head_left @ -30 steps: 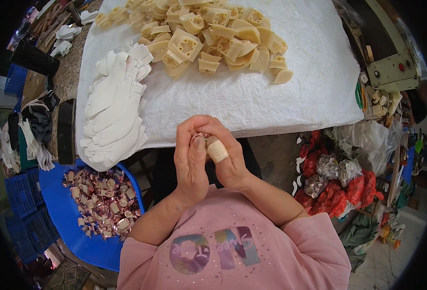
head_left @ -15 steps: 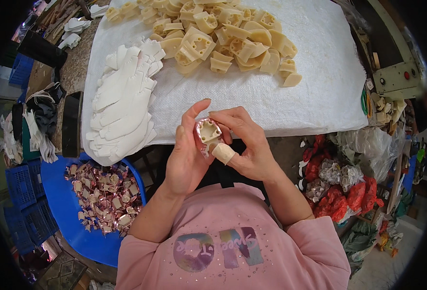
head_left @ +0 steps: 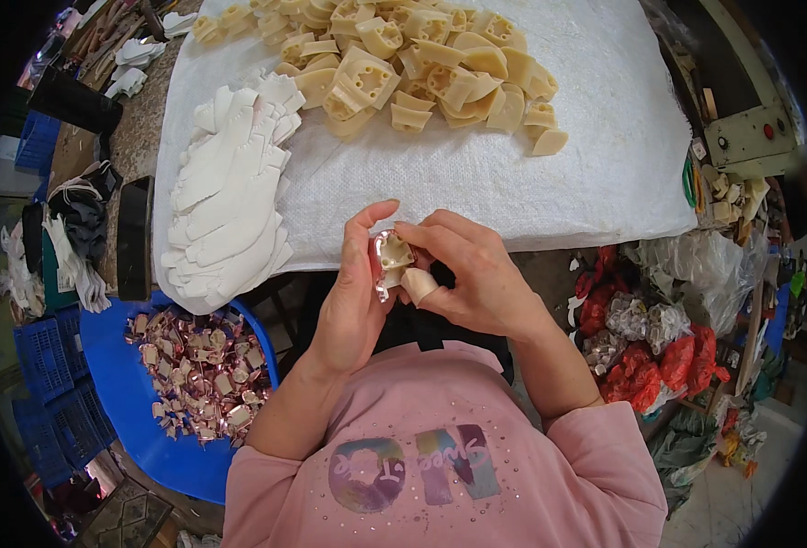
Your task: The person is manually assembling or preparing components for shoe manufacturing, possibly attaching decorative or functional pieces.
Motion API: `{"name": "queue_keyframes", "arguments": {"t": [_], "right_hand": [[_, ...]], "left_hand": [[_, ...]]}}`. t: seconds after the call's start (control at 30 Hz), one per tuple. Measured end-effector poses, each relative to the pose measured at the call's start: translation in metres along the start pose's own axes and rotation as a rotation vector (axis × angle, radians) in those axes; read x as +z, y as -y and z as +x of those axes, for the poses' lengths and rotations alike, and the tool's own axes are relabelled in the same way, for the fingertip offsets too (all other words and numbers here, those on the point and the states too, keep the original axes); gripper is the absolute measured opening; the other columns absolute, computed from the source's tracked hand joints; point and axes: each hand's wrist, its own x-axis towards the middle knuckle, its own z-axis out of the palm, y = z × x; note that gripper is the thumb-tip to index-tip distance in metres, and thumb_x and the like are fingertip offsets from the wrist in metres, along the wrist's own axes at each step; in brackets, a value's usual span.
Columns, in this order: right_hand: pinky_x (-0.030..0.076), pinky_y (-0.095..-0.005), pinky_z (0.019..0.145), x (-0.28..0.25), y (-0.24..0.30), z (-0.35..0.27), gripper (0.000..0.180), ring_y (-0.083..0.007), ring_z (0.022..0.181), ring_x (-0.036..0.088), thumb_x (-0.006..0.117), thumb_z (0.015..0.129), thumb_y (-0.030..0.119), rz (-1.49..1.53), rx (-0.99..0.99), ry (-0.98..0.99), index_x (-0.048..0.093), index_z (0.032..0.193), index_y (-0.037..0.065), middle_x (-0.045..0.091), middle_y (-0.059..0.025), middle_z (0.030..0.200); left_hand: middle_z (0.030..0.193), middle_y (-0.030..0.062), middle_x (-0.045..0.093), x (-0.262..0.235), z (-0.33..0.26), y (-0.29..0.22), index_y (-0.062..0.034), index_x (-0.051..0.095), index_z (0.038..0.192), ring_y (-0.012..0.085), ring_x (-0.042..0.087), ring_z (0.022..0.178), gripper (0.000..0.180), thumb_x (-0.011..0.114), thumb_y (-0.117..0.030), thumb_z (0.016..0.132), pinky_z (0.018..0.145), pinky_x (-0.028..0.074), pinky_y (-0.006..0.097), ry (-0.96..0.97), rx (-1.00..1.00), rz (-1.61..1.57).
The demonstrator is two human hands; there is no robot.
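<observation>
A small shoe-heel-shaped piece (head_left: 390, 256), shiny pink outside with a cream, hollowed inside, is held up between my two hands in front of my chest. My left hand (head_left: 347, 309) cups it from the left, index finger raised beside it. From the right, my right hand (head_left: 484, 279) grips it, fingertips on its far rim and the thumb at its near side. A beige cover (head_left: 419, 285) wraps that thumb. My fingers hide the piece's right side and underside. Beyond my hands lies a pile of cream plastic pieces (head_left: 431, 64) with holes and curved flaps.
White cut sheets (head_left: 225, 210) lie stacked at the left of the white woven cover (head_left: 504, 187) on the table. Below left stands a blue basin (head_left: 134, 438) holding many pink shiny pieces (head_left: 207, 370). Red and clear plastic bags (head_left: 668, 365) heap up at the right.
The pink piece has turned a little in my fingers, and the right thumb has bent in closer to it. Both hands have shifted slightly down in the picture.
</observation>
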Motion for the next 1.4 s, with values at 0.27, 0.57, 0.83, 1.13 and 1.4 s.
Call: {"name": "queue_keyframes", "arguments": {"t": [0.27,0.57,0.83,1.13,1.4], "right_hand": [[0.046,-0.0363,0.059,-0.008,0.011,0.008,0.031,-0.0255,0.065,0.057,0.065,0.07,0.021,-0.016,0.062,0.045,0.06,0.095,0.004,0.056,-0.0092,0.07],[0.046,-0.0405,0.058,-0.011,0.011,0.008,0.022,-0.0305,0.065,0.057,0.064,0.073,0.024,-0.193,0.011,0.13,0.057,0.078,0.004,0.056,-0.0117,0.069],[0.047,-0.0373,0.059,-0.014,0.01,0.009,0.032,-0.0281,0.067,0.058,0.064,0.071,0.012,-0.229,-0.038,0.195,0.059,0.1,0.0,0.056,-0.0116,0.072],[0.049,-0.0394,0.061,-0.004,-0.002,0.004,0.022,-0.0302,0.067,0.06,0.058,0.076,0.013,0.091,0.1,0.083,0.059,0.092,-0.001,0.059,-0.0156,0.069],[0.048,-0.0357,0.063,-0.007,0.006,0.01,0.034,-0.0284,0.067,0.061,0.06,0.075,0.019,0.121,0.173,0.074,0.058,0.102,-0.001,0.061,-0.0151,0.077]], "left_hand": [[0.114,0.0074,0.049,-0.002,0.001,-0.005,-0.0113,0.018,0.14,0.0177,0.049,0.104,0.067,0.022,-0.059,0.093,0.089,0.04,0.034,0.068,-0.055,-0.054],[0.121,0.0074,0.046,0.01,-0.001,-0.01,-0.0113,0.016,0.14,0.0183,0.047,0.111,0.069,0.019,-0.061,0.092,0.092,0.039,0.036,0.002,-0.131,0.032],[0.117,0.004,0.046,0.008,-0.003,-0.009,-0.0123,0.019,0.139,0.0153,0.047,0.108,0.065,0.022,-0.059,0.093,0.09,0.039,0.034,0.007,-0.119,0.118],[0.115,0.0039,0.048,0.003,0.0,-0.004,-0.0127,0.019,0.139,0.0137,0.049,0.098,0.062,0.021,-0.055,0.094,0.075,0.04,0.028,0.032,-0.055,0.082],[0.115,0.0048,0.047,0.006,0.001,-0.008,-0.0123,0.018,0.141,0.0137,0.048,0.098,0.067,0.019,-0.059,0.093,0.074,0.039,0.027,0.002,-0.037,0.037]]}}
